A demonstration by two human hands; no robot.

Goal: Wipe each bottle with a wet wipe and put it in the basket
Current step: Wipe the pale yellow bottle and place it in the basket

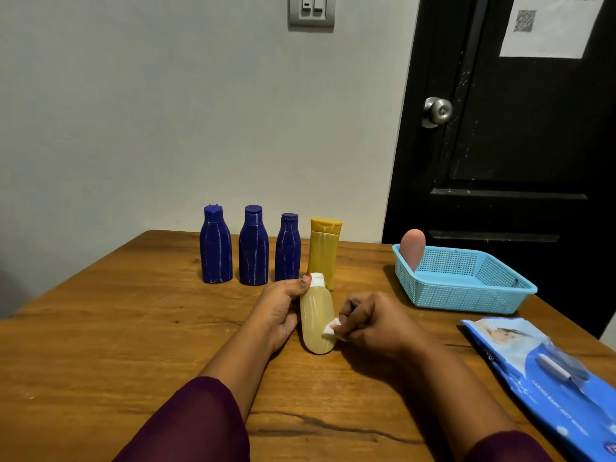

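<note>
Your left hand [280, 315] is curled around the pale yellow bottle [316, 318], thumb up by its white cap, and your right hand [370, 321] pinches a small white wad of wet wipe [331, 328] against the bottle's right side, low on the body. You hold the bottle over the middle of the wooden table [100, 345], its cap pointing away from you and its base toward you; whether the base touches the wood cannot be told. Both your forearms come in from the bottom edge in dark purple sleeves [200, 421]. To your right, near the table's edge, lies the blue wipes pack [546, 371], flat and slanting. Farther back on the right sits the light blue basket [466, 295], with a pink bottle [412, 248] leaning in its far left corner. Just beyond your hands stands a row of upright bottles: the left blue bottle [216, 248], the middle blue bottle [253, 248], the right blue bottle [288, 250], all streaked with white, and a mustard yellow bottle [325, 251] directly behind the one you hold. Past the table are a grey wall with a light switch [311, 10] and, to the right, a black door [516, 145] with a metal knob [438, 111] and a paper sheet [546, 25] taped to it.
</note>
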